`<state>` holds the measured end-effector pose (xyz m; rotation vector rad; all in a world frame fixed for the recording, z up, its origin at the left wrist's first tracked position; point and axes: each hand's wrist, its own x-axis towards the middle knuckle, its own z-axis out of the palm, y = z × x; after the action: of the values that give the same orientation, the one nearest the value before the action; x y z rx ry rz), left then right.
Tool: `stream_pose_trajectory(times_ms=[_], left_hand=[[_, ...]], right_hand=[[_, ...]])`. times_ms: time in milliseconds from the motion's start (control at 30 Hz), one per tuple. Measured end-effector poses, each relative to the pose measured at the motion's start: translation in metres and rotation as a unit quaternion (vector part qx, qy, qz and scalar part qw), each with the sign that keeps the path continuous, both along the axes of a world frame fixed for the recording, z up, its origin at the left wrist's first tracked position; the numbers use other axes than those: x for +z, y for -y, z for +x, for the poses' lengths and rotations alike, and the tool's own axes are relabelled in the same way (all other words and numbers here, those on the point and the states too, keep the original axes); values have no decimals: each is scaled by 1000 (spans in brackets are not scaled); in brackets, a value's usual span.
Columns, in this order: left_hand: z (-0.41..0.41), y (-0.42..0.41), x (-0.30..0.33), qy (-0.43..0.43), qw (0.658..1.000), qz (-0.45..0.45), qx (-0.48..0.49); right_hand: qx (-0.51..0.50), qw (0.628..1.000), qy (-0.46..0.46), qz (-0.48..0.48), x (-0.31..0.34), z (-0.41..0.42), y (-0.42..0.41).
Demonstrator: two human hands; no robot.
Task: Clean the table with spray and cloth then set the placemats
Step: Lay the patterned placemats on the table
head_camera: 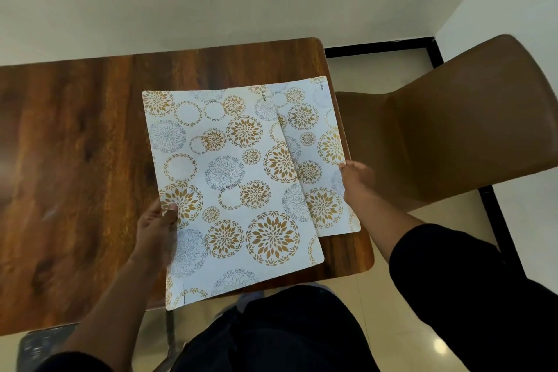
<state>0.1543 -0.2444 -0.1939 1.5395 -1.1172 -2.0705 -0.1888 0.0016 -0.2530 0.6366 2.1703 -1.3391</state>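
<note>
Placemats: left hand (157,231) pinches upper placemat (229,190), right hand (357,180) lower placemat (320,142).

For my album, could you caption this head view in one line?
Left hand and right hand each hold a floral placemat over the wooden table.

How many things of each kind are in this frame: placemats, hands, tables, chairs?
Placemats: 2, the upper placemat overlapping the lower placemat
Hands: 2, the left hand and the right hand, each holding a mat edge
Tables: 1, the wooden table
Chairs: 1, the brown chair
Total: 6
</note>
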Motion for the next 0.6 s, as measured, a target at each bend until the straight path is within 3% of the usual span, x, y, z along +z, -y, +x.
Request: stream_pose_trajectory(times_ms=[600], left_hand=[[6,2,8,2,1000,10,-9]], right_hand=[[-19,999,14,30,-5,0,6]])
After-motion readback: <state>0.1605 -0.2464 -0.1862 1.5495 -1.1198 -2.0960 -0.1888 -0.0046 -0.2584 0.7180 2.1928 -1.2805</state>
